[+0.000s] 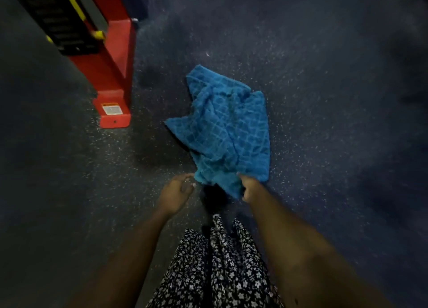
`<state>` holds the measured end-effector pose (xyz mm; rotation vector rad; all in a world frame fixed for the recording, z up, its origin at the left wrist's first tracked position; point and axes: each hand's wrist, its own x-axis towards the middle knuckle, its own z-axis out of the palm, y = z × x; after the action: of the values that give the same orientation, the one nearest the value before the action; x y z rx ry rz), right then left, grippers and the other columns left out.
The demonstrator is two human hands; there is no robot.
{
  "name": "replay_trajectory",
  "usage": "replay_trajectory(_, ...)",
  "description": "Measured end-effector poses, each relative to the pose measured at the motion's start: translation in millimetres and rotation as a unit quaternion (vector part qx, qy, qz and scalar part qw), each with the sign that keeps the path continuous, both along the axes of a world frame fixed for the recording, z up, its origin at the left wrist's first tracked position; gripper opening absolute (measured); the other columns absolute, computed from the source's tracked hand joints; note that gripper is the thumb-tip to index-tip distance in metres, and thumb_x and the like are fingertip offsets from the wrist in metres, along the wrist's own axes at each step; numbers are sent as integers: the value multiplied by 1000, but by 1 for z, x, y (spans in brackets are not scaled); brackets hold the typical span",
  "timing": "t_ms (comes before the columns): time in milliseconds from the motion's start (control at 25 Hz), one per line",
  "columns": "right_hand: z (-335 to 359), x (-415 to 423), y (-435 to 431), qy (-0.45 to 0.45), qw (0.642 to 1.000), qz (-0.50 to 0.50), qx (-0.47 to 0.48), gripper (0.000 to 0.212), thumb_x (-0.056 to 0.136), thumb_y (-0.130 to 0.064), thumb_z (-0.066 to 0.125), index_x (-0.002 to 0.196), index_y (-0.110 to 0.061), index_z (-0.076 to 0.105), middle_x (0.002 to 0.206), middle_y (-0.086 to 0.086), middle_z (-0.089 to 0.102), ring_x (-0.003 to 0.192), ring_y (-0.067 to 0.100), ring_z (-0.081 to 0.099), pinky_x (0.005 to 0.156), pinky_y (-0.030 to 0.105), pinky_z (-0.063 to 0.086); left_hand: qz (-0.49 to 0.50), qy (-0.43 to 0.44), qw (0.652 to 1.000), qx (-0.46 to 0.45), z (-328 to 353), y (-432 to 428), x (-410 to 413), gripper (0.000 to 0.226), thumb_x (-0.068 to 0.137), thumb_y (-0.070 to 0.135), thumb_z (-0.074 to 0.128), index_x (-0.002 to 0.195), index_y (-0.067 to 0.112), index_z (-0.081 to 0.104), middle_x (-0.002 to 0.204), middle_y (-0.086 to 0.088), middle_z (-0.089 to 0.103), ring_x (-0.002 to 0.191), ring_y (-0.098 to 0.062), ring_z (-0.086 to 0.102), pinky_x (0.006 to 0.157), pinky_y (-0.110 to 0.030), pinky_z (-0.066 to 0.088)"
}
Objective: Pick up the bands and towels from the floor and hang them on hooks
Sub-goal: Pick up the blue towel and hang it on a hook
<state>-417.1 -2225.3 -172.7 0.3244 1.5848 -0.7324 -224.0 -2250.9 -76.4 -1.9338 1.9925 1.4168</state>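
Though right hand [249,189] gripped blue towel [222,131], lying near red machine base [113,99], left hand [176,192] hovered loose, empty; hanging pending.

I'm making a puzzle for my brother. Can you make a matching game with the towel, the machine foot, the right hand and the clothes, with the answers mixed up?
Things:
1. towel
2. machine foot
3. right hand
4. clothes

Matches:
A. black with white flowers
B. fingers grip the towel's near edge
C. blue and crumpled
D. red

Pairs: 1-C, 2-D, 3-B, 4-A
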Motion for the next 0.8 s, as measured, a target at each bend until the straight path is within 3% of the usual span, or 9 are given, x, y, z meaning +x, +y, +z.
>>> replay_trajectory(80, 61, -13, -29, 75, 994, 11, -73, 44, 88, -19, 60, 124, 4, 49, 127, 7, 54, 112, 27, 55, 93, 42, 47, 7, 37, 999, -22, 35, -11, -6, 35, 91, 19, 52, 125, 14, 52, 130, -9, 53, 117, -22, 53, 95, -26, 38)
replay_trajectory(200, 192, -37, -44, 168, 973, 80, -139, 45, 85, -21, 64, 122, 4, 52, 128, 11, 56, 113, 30, 55, 95, 42, 48, -15, 82, 994, -66, 134, -22, -19, 37, 88, 14, 56, 125, 11, 53, 127, -10, 55, 120, -22, 52, 101, -26, 36)
replay_trajectory(360, 400, -50, -17, 135, 956, 107, -236, 28, 86, -11, 61, 112, 1, 58, 108, 15, 64, 84, 27, 63, 75, 36, 56, -59, 142, 980, -126, 317, -4, -36, 50, 83, 22, 64, 129, 14, 47, 128, 1, 51, 119, -8, 46, 99, -14, 30)
replay_trajectory(560, 626, -36, 56, 99, 945, 162, -265, 38, 79, -22, 71, 108, 0, 62, 106, 16, 69, 98, 30, 66, 92, 44, 53, -102, 244, 963, -60, 510, 77, -46, 56, 75, 37, 70, 126, 26, 48, 126, 10, 54, 115, 2, 49, 92, -7, 35)
replay_trajectory(720, 710, -13, 118, 64, 925, 183, -328, 18, 84, -23, 65, 98, -12, 62, 94, 5, 68, 85, 14, 65, 75, 24, 54, -2, 313, 945, -95, 572, 133, -46, 30, 80, 20, 68, 107, 13, 57, 99, 3, 67, 83, 10, 60, 71, -2, 43)
replay_trajectory(800, 732, -5, 152, 71, 912, 203, -349, 13, 87, -31, 59, 96, -21, 59, 90, -5, 64, 84, 5, 59, 76, 20, 49, 37, 358, 932, -45, 596, 149, -39, 10, 83, 10, 63, 92, 9, 61, 75, 5, 69, 61, 6, 60, 55, -6, 44)
